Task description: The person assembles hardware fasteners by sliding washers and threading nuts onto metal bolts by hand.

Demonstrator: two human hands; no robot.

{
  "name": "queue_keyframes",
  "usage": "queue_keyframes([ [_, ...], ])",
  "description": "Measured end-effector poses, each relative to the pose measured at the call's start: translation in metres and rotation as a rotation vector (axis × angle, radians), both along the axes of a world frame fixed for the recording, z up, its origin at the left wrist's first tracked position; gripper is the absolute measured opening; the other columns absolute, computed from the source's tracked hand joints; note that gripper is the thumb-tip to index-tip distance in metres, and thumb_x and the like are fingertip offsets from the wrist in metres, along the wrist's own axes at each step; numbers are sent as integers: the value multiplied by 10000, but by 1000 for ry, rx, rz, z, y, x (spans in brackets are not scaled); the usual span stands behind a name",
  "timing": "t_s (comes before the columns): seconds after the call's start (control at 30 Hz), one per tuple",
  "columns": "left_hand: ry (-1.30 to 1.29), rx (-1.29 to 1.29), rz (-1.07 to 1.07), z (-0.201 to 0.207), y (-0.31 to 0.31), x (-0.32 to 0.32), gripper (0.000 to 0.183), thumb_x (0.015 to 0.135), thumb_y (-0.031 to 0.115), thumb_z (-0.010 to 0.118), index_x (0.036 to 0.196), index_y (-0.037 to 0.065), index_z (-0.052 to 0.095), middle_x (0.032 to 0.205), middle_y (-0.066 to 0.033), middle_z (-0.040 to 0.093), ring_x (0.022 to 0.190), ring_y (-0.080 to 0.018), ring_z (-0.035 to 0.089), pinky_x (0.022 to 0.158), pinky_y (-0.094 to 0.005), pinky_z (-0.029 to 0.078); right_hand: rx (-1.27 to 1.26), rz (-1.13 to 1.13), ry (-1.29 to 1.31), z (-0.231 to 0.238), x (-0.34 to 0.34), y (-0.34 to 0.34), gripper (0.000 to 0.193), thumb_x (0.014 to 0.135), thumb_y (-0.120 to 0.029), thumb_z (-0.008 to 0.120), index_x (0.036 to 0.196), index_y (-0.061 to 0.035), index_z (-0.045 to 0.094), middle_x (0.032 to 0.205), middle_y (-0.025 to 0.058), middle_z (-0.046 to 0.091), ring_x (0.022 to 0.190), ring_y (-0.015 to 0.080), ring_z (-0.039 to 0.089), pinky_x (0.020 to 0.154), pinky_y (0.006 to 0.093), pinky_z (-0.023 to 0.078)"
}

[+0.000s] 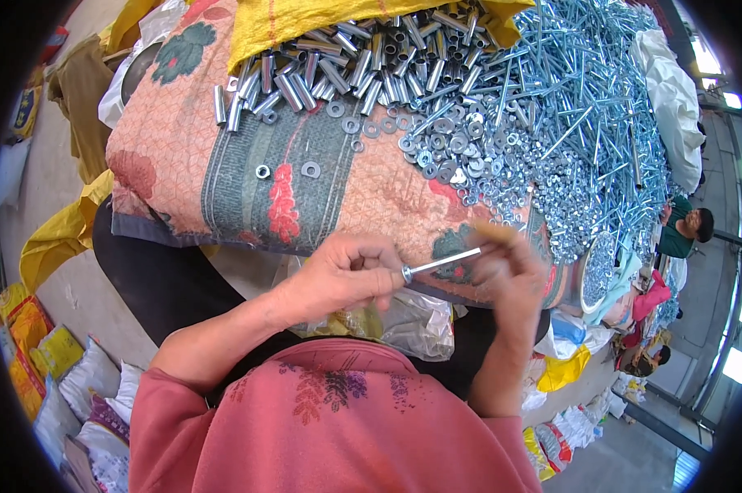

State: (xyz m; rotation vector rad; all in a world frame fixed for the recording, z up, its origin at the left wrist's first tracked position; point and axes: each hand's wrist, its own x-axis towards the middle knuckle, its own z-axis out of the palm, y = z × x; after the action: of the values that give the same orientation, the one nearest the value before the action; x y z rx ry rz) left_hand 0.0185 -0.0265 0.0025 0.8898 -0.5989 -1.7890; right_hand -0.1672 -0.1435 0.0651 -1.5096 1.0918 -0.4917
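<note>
My left hand [356, 275] pinches a long silvery bolt [445, 262] by its left end, where a nut or head with a washer shows at the fingertips. The bolt points right and slightly away, above the near edge of the padded surface. Close to its free end is my right hand [512, 275], smeared by motion, with something yellowish on one finger; whether it touches the bolt or holds anything is unclear. Beyond my left hand a single nut [262, 172] and a single washer [311, 169] lie apart on the patterned cloth [182, 144].
Metal tubes [334, 78] spill from a yellow sack [305, 25] at the far side. Washers [445, 140], small nuts [564, 205] and a heap of long bolts [601, 90] spread to the right. Filled sacks [87, 378] stand lower left. A person [687, 226] is at far right.
</note>
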Motion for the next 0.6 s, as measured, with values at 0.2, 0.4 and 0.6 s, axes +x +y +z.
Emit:
queue_keyframes([
  [0.2, -42, -92, 70, 0, -2, -4, 105, 877, 147, 574, 829, 53, 566, 630, -15, 578, 438, -19, 408, 388, -175, 284, -910, -133, 651, -39, -48, -88, 167, 777, -70, 615, 931, -6, 618, 810, 104, 575, 703, 209, 565, 640, 327, 452],
  [0.4, -88, -52, 60, 1, -3, -1, 103, 859, 154, 566, 815, 62, 578, 587, 27, 544, 493, 1, 392, 441, -183, 295, -1125, -15, 754, -43, -49, -99, 61, 812, -64, 564, 852, -22, 582, 798, 137, 530, 729, 300, 538, 641, 398, 430],
  [0.6, -77, -5, 78, 0, -4, -6, 117, 860, 155, 561, 797, 59, 576, 581, 25, 542, 484, 1, 384, 431, -183, 293, -582, -236, 332, -19, -37, -66, 117, 884, -99, 534, 860, 15, 535, 750, 113, 626, 577, 106, 572, 487, 241, 439],
])
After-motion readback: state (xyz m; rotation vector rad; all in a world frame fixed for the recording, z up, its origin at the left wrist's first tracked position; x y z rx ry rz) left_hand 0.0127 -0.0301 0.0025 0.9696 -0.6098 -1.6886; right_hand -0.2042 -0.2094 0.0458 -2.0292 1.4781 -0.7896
